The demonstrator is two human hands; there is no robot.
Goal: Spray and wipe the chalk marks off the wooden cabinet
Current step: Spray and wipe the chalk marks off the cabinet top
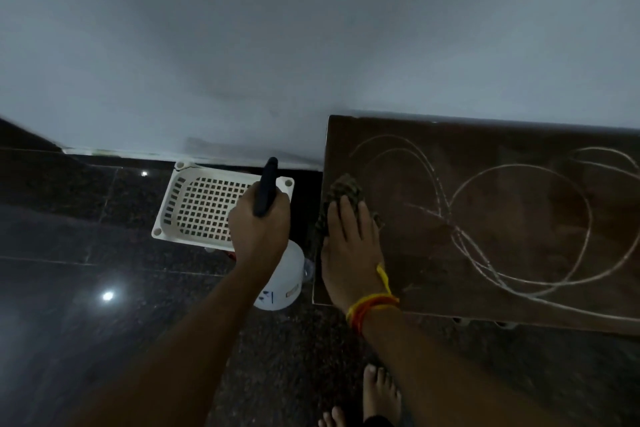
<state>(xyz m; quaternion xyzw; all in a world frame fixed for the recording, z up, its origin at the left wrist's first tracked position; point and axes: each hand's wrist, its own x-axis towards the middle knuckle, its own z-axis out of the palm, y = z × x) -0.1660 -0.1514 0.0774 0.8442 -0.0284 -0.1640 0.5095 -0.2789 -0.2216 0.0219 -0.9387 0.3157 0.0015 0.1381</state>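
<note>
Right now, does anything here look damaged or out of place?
Yes. The white basket on the floor has a crack in its rim at the far left corner. Chalk marks still loop across most of the cabinet top, right of the cloth under the right hand.

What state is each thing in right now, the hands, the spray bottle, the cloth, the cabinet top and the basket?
Left hand: grips the spray bottle's dark handle.
Spray bottle: upright, held over the floor beside the cabinet.
Right hand: fingers straight, pressing the cloth flat.
Cloth: crumpled, on the cabinet's left end.
Cabinet top: chalk loops still on it.
Basket: white, on the floor, nothing visible inside.
</note>
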